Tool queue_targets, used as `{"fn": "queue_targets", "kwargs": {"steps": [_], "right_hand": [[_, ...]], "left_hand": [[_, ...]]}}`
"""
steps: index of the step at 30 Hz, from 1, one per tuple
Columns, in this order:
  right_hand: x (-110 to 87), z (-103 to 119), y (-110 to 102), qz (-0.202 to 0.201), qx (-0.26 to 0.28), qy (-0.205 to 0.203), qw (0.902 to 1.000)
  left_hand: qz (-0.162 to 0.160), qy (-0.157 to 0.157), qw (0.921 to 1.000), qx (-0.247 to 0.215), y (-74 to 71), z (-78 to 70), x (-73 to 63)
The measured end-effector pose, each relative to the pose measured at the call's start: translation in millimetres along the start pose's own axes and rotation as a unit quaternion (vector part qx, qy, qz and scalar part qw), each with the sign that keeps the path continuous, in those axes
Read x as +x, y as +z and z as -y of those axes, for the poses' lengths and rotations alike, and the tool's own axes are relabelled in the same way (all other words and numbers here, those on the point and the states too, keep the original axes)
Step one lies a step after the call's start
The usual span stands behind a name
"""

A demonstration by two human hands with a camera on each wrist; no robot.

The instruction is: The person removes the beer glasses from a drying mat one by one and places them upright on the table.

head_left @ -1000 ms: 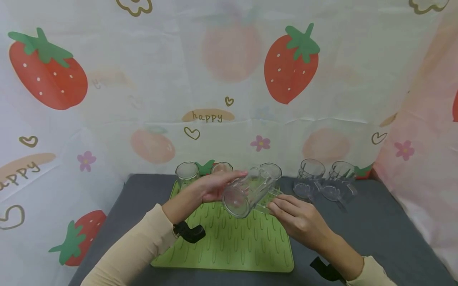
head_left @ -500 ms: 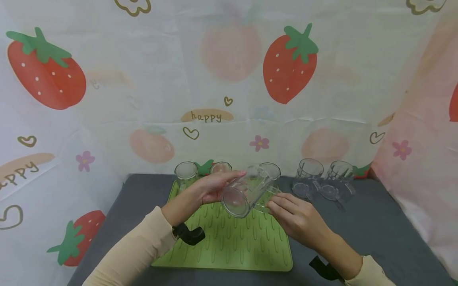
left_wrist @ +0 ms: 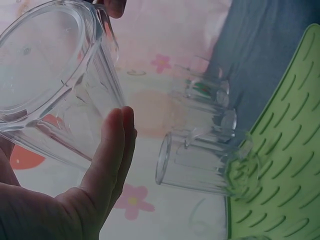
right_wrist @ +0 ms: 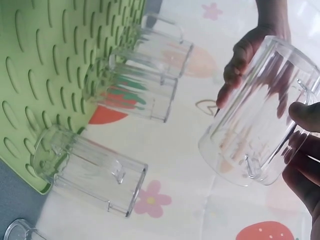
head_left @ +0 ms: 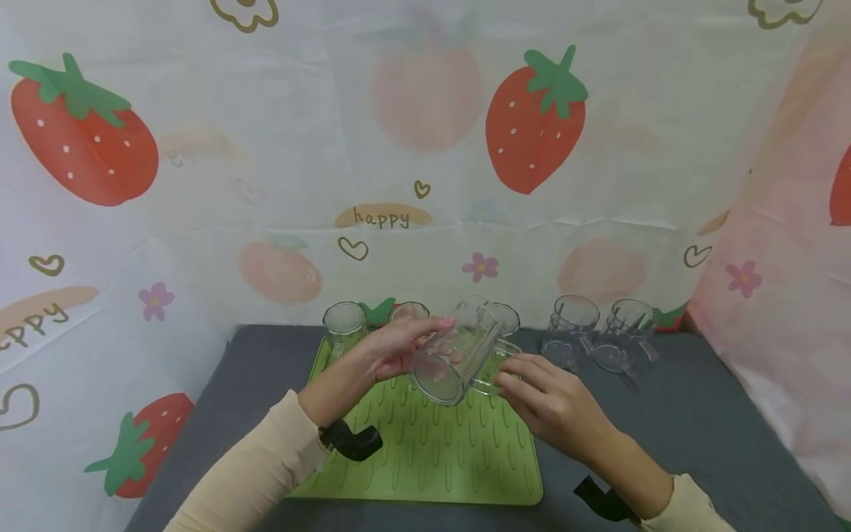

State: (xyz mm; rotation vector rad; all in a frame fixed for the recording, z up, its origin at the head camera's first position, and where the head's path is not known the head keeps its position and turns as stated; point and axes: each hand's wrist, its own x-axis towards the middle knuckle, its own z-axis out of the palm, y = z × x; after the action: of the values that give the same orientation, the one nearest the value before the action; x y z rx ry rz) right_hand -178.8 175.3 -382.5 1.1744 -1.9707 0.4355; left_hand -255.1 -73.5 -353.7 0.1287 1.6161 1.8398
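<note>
A clear glass mug (head_left: pixel 459 355) is held tilted above the mat, its round base (head_left: pixel 436 380) turned toward me and its mouth pointing up and away. My left hand (head_left: pixel 392 349) grips the body from the left side. In the left wrist view, the fingers (left_wrist: pixel 116 145) of that hand lie fairly straight along the glass. My right hand (head_left: pixel 555 399) pinches the handle (head_left: pixel 488 386) at the mug's right. From the right wrist view, the right thumb (right_wrist: pixel 306 116) presses at the handle, and the left fingers show through the glass.
A green ridged mat (head_left: pixel 425 465) lies on the dark grey tabletop (head_left: pixel 691 428). Along its back edge stand three clear mugs, the leftmost mug (head_left: pixel 345 319) in full view. Two more mugs (head_left: pixel 573 332) stand back right. A strawberry-print cloth (head_left: pixel 399 133) hangs behind.
The mug has turned slightly in my hands, its mouth end a little higher and more of its handle showing. My right fingers have shifted slightly on the handle. The left hand stays nearly in place.
</note>
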Motion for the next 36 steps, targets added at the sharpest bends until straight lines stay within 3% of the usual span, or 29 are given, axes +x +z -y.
{"fn": "queue_targets", "kwargs": {"steps": [10, 15, 19, 23, 28, 36], "right_hand": [[-0.4, 1, -1, 0.009, 0.037, 0.034, 0.9987], [0.3, 1, -1, -0.010, 0.067, 0.046, 0.9966], [0.7, 0, -2, -0.037, 0.122, 0.073, 0.9891], [0.7, 0, -3, -0.059, 0.183, 0.120, 0.9741], [1.4, -1, -6, -0.064, 0.216, 0.183, 0.9569], [1.6, 1, -9, -0.092, 0.301, 0.298, 0.9012]], "left_hand": [[-0.024, 0.028, 0.9990, 0.024, -0.3, 0.5, -7.5], [-0.031, 0.047, 0.9981, 0.024, 1.4, 1.1, -13.2], [-0.060, 0.070, 0.9954, 0.029, 3.7, 4.6, -18.8], [-0.081, 0.087, 0.9926, 0.025, 5.9, 9.2, -23.6], [-0.084, 0.109, 0.9904, 0.016, 5.8, 16.5, -26.7], [-0.075, 0.150, 0.9857, -0.013, 5.9, 28.7, -28.5]]}}
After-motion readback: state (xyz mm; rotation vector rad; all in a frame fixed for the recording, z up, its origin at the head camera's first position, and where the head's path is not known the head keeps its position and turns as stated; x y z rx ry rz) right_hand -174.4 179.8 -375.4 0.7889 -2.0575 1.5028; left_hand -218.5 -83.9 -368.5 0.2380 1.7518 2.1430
